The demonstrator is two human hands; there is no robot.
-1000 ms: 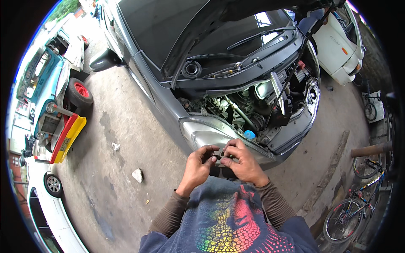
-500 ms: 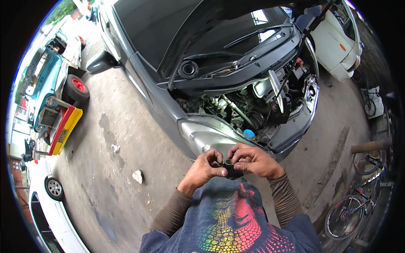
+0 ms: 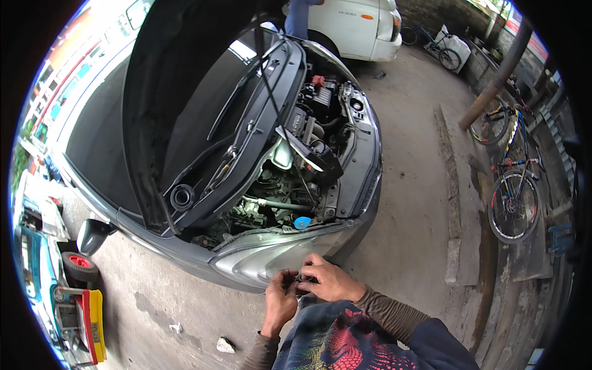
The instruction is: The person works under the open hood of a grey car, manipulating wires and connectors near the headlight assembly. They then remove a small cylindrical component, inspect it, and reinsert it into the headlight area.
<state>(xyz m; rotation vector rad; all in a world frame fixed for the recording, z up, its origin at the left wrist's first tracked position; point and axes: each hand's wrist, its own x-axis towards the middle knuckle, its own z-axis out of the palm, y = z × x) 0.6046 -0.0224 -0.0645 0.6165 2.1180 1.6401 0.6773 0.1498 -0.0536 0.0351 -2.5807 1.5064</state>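
Observation:
In front of the car's headlight (image 3: 265, 258), my left hand (image 3: 280, 305) and my right hand (image 3: 333, 281) meet with bent fingers. Pinched between them is a small dark cylindrical part (image 3: 300, 279), mostly covered by the fingertips now; earlier its round open end showed. Both hands appear closed on it, the left from the side and the right from above. Just beyond lies the engine bay (image 3: 277, 191) under a raised hood (image 3: 148, 98). A blue round cap (image 3: 302, 222) sits behind the headlight.
A dark round ring-shaped part (image 3: 182, 197) rests by the windshield base. Bicycles (image 3: 515, 206) and a rusty post (image 3: 496, 80) stand at the right. Another person (image 3: 297, 18) is beside a white van (image 3: 351, 31). A stone (image 3: 226, 345) lies on the floor at the lower left.
My view has swung to the right, so the car appears farther left and more of the right side shows. My hands stay together on the dark part, which is now more covered.

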